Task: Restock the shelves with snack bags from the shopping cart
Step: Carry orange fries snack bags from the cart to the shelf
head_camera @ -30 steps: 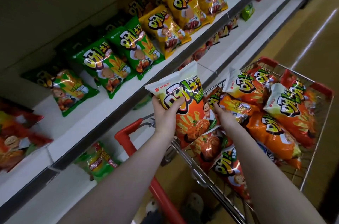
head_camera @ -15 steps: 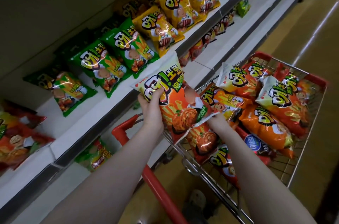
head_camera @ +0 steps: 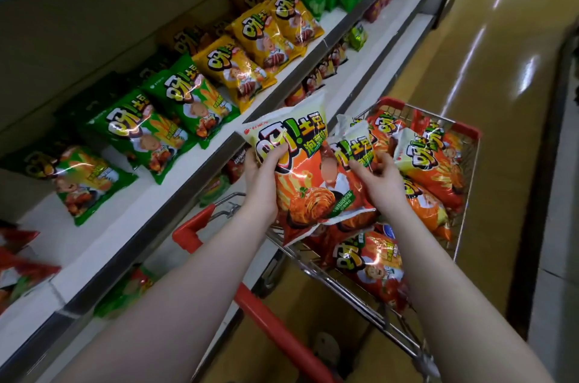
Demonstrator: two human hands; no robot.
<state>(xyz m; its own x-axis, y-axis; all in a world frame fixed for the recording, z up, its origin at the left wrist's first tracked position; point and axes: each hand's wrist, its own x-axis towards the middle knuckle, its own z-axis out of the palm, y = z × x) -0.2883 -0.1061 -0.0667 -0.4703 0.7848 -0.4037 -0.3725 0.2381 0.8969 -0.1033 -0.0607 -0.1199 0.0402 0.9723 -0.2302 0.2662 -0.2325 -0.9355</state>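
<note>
Left hand [head_camera: 264, 177] is closed on one orange snack bag [head_camera: 308, 182], held above the shopping cart [head_camera: 468, 132] rim beside the shelf [head_camera: 282, 81]; right hand [head_camera: 380, 177] is closed on a second orange bag [head_camera: 355, 147] just behind it. Front row on the shelf: three green bags [head_camera: 188, 97], three yellow bags [head_camera: 238, 69].

Just one camera, strapped on the person's head, looking forward and down, really close over both forearms, with the shelf [head_camera: 194, 182] on its left and the cart [head_camera: 466, 132] straight ahead.
</note>
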